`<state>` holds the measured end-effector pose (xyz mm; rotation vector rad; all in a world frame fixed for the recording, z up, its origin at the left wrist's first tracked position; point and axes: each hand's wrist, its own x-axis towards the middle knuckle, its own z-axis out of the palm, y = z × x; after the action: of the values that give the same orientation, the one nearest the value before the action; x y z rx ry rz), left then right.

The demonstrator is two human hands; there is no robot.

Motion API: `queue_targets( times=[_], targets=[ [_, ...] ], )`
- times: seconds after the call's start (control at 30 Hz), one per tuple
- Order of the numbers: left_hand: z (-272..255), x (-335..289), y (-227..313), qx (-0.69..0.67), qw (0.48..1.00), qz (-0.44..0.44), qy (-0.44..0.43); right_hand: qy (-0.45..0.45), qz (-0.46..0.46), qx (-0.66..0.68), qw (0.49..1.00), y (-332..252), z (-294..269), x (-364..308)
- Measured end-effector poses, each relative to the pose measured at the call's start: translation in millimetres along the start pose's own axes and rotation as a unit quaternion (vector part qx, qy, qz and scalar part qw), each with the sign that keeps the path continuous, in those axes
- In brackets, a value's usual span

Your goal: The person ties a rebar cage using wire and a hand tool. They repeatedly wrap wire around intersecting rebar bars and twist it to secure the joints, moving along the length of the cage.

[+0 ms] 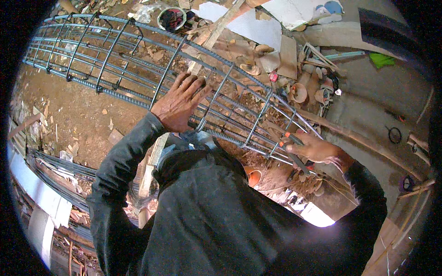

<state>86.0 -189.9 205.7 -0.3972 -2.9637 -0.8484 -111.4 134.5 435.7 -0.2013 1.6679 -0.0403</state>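
Observation:
A long rebar cage (122, 97) of ribbed bars and square ties stretches across in front of me from far left to near right. My left hand (180, 102) lies over its middle, palm down across the bars, fingers apart and slightly bent; the undersides of the fingers are hidden. At the cage's right end my right hand (315, 148) is closed around pliers (294, 156) with orange and black handles. The jaws of the tool are hard to make out. Thin wires (338, 191) trail beside the right wrist.
Wooden poles (214, 34) lie under the cage. A bucket of dark material (171, 19) stands beyond it. White boards (258, 27) and rubble (299, 92) cover the far ground. Loose steel rods (69, 165) lie at left, an orange container (252, 175) near my body.

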Motion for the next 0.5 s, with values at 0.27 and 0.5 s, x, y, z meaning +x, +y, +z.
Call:
queue_targets(
  times=[0.27,0.5],
  targets=[
    [0.2,0.0,0.5,0.015,0.999,-0.017,-0.027,-0.054,0.084,0.23,0.968,27.9,-0.3,4.9],
    [-2.1,-0.7,0.6,0.038,0.999,-0.002,-0.002,0.121,-0.06,-0.112,0.984,18.2,18.4,-2.5]
  ],
)
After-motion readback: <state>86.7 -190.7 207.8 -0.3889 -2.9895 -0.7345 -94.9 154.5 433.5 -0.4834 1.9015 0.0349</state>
